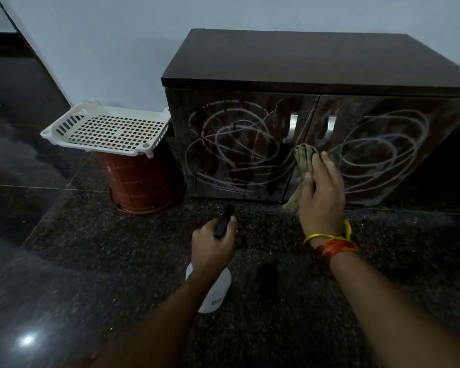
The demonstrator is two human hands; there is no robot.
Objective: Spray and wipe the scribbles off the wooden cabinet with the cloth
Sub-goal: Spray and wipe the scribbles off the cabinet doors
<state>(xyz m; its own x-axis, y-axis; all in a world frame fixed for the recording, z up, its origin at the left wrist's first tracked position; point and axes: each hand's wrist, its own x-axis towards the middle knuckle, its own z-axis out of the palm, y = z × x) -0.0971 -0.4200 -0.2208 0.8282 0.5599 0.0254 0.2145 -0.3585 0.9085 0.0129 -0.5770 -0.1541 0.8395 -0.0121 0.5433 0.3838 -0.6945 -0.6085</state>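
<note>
Head view: a dark wooden cabinet (290,57) stands on a speckled stone floor (117,261) against a pale wall, both doors covered in pale looping scribbles (231,144).
Right hand (320,192): its grip is closed round a bunched olive cloth (304,158), held at the seam between the two doors, just below the metal handles (292,127); whether the cloth presses the door or sits just off it cannot be told.
Left hand (213,245): fingers curled round the black head of a spray bottle (215,288), nozzle aimed toward the base of the left door, well apart from the cloth.
Scribbles: both doors look fully marked (a judgement: wiping has barely begun, if at all).
Risk, smearing: a bunched cloth touches with a small patch only, so strokes may drag the marks into streaks instead of lifting them.
Risk, overspray: from this low aim, mist may land on the floor, leaving the glossy stone slippery.
Risk, doors: pressure near the seam could push a door inward or rattle it.
Beside the cabinet: a white perforated tray (106,128) rests atop an upturned red-brown bucket (144,181).
Hidden: the forearm covers most of the white bottle body; the trigger finger is not visible.
Cut off: the cabinet's right end runs out of frame.
Hard to make out: glare on the doors hides any wet patches.
</note>
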